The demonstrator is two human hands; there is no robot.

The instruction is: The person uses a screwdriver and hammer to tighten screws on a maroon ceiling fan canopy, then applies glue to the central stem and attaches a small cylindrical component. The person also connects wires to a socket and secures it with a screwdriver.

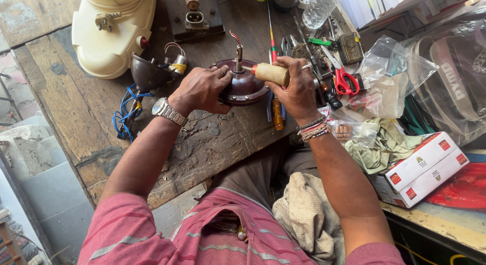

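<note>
2 bare hands work at a worn wooden bench (76,108), seen from above. Far left: a cream appliance housing (114,29) stands at the bench's back edge, with a dark cone-shaped cover (147,72) just in front of it and blue wires (126,113) trailing from the cover toward the bench's front. Left hand (202,88), a metal watch (164,110) on its wrist: fingers curled over the left rim of a maroon motor dome (245,85), pressing it to the bench. Centre: the dome lies flat on the wood, a short metal shaft (238,56) rising from its top with a red wire at the tip. Right hand (298,90), beaded bands on its wrist: fingers closed fully round a screwdriver with a pale handle (271,73), held level, its tip end pointing left at the shaft's base; whether tip and shaft touch cannot be told. A second screwdriver with an amber handle (277,113) lies on the bench just below the dome, partly under the right hand. Right of the hands: red-handled scissors (344,80) among loose tools, then clear plastic bags (390,77), a green cloth (385,143), and a white-and-red carton (425,166) at the near right. Far back: a clear plastic bottle (319,9).
</note>
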